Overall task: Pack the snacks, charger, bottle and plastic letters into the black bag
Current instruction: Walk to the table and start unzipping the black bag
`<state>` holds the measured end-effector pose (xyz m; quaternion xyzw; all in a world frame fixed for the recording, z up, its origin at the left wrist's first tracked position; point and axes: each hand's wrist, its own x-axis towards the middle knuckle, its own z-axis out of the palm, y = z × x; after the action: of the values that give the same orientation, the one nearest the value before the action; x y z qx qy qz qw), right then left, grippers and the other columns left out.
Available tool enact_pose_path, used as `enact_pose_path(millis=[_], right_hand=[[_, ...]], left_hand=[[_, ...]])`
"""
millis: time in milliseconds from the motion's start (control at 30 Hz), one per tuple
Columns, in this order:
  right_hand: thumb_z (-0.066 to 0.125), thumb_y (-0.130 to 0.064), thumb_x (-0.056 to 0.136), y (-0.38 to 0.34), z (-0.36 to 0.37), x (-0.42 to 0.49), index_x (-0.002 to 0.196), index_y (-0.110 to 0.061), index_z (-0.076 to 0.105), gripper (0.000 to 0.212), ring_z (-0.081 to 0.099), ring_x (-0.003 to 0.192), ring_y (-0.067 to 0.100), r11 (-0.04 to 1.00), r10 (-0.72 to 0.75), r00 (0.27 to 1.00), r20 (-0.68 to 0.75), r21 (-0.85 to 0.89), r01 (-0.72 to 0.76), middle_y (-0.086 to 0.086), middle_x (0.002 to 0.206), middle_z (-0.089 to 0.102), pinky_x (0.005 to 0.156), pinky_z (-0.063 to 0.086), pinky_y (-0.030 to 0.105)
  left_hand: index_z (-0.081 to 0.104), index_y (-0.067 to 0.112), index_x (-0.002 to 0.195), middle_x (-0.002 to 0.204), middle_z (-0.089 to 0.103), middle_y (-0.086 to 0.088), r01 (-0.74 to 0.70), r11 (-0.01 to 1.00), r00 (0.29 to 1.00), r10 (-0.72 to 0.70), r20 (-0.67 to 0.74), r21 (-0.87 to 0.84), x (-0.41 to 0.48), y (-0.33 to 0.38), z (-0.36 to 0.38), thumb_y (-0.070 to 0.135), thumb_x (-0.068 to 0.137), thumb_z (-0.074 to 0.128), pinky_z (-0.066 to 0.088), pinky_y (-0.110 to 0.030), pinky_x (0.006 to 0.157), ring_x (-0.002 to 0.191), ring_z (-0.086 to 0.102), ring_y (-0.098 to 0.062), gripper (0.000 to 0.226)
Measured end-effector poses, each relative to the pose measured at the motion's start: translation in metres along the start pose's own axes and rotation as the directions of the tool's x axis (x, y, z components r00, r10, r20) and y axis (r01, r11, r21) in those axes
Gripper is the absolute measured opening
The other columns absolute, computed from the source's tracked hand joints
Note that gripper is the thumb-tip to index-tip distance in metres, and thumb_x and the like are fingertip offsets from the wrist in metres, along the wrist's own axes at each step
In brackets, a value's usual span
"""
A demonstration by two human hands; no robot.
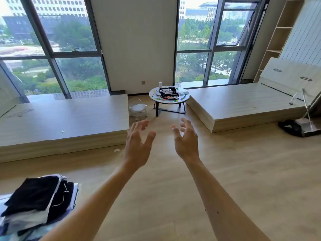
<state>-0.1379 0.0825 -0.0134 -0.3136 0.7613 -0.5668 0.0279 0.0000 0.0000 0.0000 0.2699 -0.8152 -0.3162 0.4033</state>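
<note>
Both hands are held out in front with nothing in them. The left hand point(137, 145) and the right hand point(186, 141) are wide open, fingers spread. Far across the room stands a small round white table point(185, 100). On it lie a black bag point(169, 93), a tall white bottle point(160, 84) and many little colourful plastic letters point(182, 97) scattered about. The snacks and charger are too small to make out. It looks like the packing has not started yet, so every thing is left to do.
</note>
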Motion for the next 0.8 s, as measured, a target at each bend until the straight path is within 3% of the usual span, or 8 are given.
enact_pose_path(millis=[267,533,667,800], right_hand=[[0.063,-0.03,0.094,0.015,0.044,0.064,0.136,-0.018,0.052,0.045,0.062,0.107,0.015,1.0,0.006,1.0,-0.013,0.008,-0.006,0.002,0.124,0.059,0.094,0.053,0.041],[0.066,-0.026,0.091,0.036,0.108,0.168,0.134,-0.022,0.051,0.045,0.062,0.103,0.013,0.999,0.035,0.999,0.011,0.005,-0.035,-0.002,0.121,0.055,0.092,0.054,0.038],[0.067,-0.025,0.092,0.047,0.13,0.218,0.135,-0.02,0.051,0.046,0.063,0.101,0.012,0.998,0.068,0.998,-0.014,0.008,-0.067,0.0,0.122,0.056,0.092,0.054,0.034],[0.067,-0.025,0.092,0.061,0.148,0.268,0.135,-0.02,0.051,0.046,0.063,0.101,0.011,0.996,0.086,0.996,-0.029,0.014,-0.086,0.0,0.123,0.057,0.09,0.053,0.029]], left_hand=[[0.056,0.021,0.125,0.119,0.061,0.003,0.09,0.981,0.994,-0.101,-0.051,-0.174,0.057,-0.037,0.026,0.022,0.094,0.061,0.054,-0.042,0.089,0.108,0.059,-0.011,0.031],[0.058,0.02,0.121,0.117,0.063,0.005,0.142,0.957,0.987,-0.155,-0.032,-0.252,0.158,-0.088,0.061,0.019,0.094,0.062,0.05,-0.025,0.082,0.105,0.061,-0.008,0.028],[0.059,0.02,0.12,0.116,0.063,0.006,0.155,0.948,0.986,-0.165,-0.012,-0.277,0.205,-0.108,0.074,0.019,0.094,0.061,0.043,-0.008,0.076,0.103,0.06,-0.003,0.026],[0.058,0.02,0.12,0.116,0.063,0.007,0.173,0.944,0.985,-0.174,0.023,-0.281,0.251,-0.127,0.097,0.019,0.094,0.06,0.043,-0.008,0.076,0.103,0.059,-0.001,0.026]])
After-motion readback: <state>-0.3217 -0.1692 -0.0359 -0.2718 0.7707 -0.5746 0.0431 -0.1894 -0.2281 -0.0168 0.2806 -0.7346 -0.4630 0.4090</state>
